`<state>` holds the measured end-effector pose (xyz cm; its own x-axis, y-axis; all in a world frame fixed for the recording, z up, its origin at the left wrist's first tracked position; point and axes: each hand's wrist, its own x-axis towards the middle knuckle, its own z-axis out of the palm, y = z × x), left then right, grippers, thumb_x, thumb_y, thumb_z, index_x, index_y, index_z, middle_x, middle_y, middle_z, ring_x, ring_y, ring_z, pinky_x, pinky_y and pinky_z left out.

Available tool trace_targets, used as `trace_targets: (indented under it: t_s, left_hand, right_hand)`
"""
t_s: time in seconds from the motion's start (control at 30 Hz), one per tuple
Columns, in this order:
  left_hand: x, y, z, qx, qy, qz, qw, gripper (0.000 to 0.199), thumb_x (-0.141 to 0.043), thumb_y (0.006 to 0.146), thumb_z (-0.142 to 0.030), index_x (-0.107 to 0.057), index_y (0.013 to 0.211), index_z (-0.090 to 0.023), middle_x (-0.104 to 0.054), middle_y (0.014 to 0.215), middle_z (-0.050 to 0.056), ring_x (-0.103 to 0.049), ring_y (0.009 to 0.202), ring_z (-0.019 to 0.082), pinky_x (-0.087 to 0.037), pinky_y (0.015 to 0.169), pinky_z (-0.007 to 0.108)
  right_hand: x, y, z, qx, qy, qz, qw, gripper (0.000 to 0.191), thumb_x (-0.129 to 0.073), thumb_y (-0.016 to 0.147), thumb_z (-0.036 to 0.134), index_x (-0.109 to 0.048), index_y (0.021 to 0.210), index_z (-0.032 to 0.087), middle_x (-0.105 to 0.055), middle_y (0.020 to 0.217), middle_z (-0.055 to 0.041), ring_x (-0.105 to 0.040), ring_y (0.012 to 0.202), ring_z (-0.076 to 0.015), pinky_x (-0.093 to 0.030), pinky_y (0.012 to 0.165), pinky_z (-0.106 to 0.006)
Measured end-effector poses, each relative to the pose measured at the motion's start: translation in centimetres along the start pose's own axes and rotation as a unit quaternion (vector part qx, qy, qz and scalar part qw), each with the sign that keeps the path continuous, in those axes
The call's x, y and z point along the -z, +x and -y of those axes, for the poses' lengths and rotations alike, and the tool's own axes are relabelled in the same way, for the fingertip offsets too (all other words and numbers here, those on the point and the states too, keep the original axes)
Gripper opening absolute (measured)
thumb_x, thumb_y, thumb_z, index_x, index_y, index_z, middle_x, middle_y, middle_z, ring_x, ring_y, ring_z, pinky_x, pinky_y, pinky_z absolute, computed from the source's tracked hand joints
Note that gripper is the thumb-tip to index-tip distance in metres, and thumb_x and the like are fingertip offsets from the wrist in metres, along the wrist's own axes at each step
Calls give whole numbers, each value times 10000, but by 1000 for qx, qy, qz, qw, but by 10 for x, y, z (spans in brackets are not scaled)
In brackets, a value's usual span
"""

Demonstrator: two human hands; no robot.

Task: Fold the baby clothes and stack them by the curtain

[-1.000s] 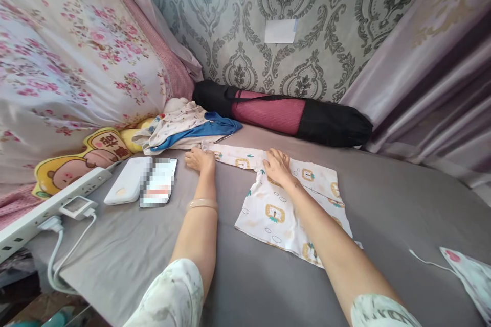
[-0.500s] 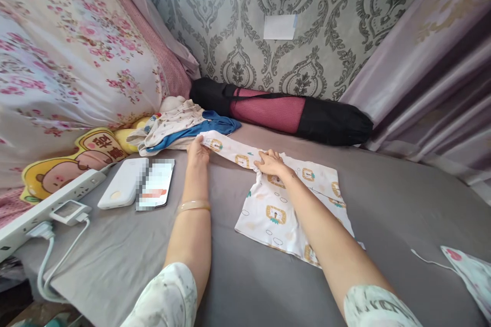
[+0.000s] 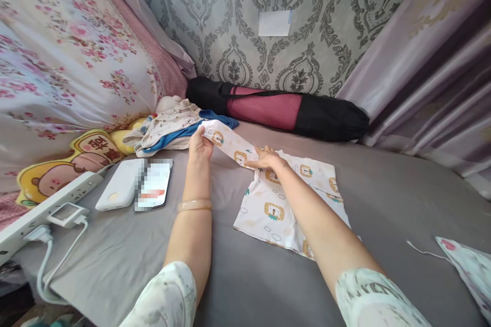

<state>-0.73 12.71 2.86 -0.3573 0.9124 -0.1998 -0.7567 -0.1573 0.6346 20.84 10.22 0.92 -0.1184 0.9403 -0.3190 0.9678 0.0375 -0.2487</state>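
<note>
- A grey bed before me, a white printed shirt lying near its middle.
- The shirt should handle light, soft and limp.
- 1 sleeve slopes up leftward, best held at both ends.
- Left hand pinches its far tip; right hand bends over its other end, grip unclear from here.

We see a long black-and-pink bag below patterned wallpaper; at left, a white power strip beside a yellow cushion.
</note>
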Motion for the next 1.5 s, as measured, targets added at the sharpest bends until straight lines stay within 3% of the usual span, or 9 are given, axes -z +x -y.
trace_targets:
  t_s: [0.13, 0.3, 0.4, 0.63, 0.8, 1.1, 1.27, 1.4, 1.5]
  left_hand:
    - [-12, -6, 4, -12, 10, -4, 1000, 153, -473, 861, -75, -608, 869, -147, -716, 809, 51, -704, 893, 171, -575, 710, 232]
    - [-34, -20, 23, -13, 35, 36, 999, 93, -505, 854, -130, -593, 836, -151, -695, 780, 43, -699, 834, 168, -558, 681, 228]
    - [-49, -37, 44, 0, 70, 69, 995, 53, -536, 818, -154, -588, 825, -148, -680, 753, 43, -693, 790, 181, -551, 677, 255]
    - [-75, -76, 99, 0, 190, 125, 974, 40, -516, 800, -209, -518, 782, -172, -574, 638, -14, -626, 635, 147, -498, 641, 264]
    - [-84, -113, 130, -31, 321, 136, 937, 109, -538, 846, -282, -458, 836, -209, -491, 686, -41, -556, 635, 123, -450, 646, 259]
    - [-71, -162, 182, -67, 463, 269, 842, 132, -531, 908, -313, -432, 885, -229, -536, 798, 0, -571, 819, 156, -451, 768, 286]
    - [-68, -157, 174, -84, 480, 362, 795, 239, -505, 917, -444, -512, 840, -218, -627, 874, 55, -608, 903, 205, -449, 814, 325]
    - [-64, -129, 148, -148, 477, 301, 812, 121, -476, 920, -304, -545, 875, -215, -668, 938, 76, -624, 961, 209, -446, 878, 335]
    - [-51, -103, 129, -183, 500, 216, 818, 107, -448, 886, -181, -543, 917, -218, -690, 913, 66, -642, 948, 198, -452, 892, 339]
  right_hand:
    - [2, -10, -18, 23, 202, -90, 975, 720, -500, 858, 643, -437, 1426, 205, -500, 1403, -145, -496, 1257, -285, -377, 1034, -386]
    - [5, -42, -58, -48, 565, -125, 814, 535, -298, 985, 530, -517, 1307, 164, -631, 1242, -136, -650, 1026, -199, -518, 870, -324]
    - [2, -66, -85, -62, 653, -91, 749, 584, -144, 999, 503, -459, 1346, 156, -608, 1281, -166, -636, 1088, -212, -527, 885, -359]
    - [-14, -95, -124, -20, 708, -88, 701, 711, -10, 960, 533, -452, 1307, 97, -538, 1348, -233, -597, 1171, -239, -503, 930, -436]
    - [-20, -93, -131, 4, 703, -102, 704, 693, -16, 959, 526, -508, 1233, 122, -589, 1281, -220, -597, 1169, -252, -487, 937, -481]
    - [-20, -91, -137, -11, 792, -87, 605, 547, -169, 960, 547, -546, 1070, 167, -653, 1152, -179, -635, 1074, -263, -514, 896, -472]
    - [-16, -89, -135, -22, 810, -101, 577, 395, -395, 942, 522, -598, 969, 184, -721, 939, -112, -674, 949, -257, -562, 805, -431]
    - [-18, -84, -131, -72, 800, -147, 577, 76, -572, 879, 230, -593, 939, 188, -728, 865, -61, -696, 893, -216, -579, 805, -394]
    - [-19, -83, -131, -96, 783, -172, 590, 164, -570, 820, 81, -592, 947, 183, -729, 835, -49, -708, 860, -218, -593, 791, -419]
